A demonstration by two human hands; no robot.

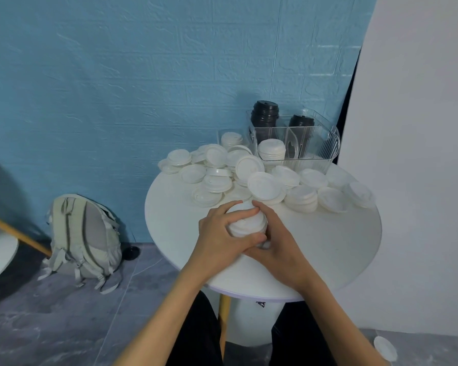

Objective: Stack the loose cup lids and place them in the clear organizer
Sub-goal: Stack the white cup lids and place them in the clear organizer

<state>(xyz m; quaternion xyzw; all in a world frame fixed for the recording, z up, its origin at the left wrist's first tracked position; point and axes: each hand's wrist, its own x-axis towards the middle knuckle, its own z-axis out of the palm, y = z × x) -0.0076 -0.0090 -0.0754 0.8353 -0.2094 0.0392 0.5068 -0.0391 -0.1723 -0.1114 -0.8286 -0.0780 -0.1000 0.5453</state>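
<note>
While both hands, left (220, 231) and right (278, 247), close around a short stack of white plastic lids (246, 220) above the round white surface (328, 247), the clear ribbed organizer (315, 149) stands beyond, far-right, nearer the right hand.

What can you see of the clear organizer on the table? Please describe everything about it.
The clear organizer is a transparent, ribbed plastic bin with upright dividers forming compartments. It stands upright at the far edge of the round white table, against the blue wall. Two stacks of black lids stand in its rear compartments, and one stack of white lids stands at its front left. Loose white lids crowd against its front. Neither hand touches it.
</note>
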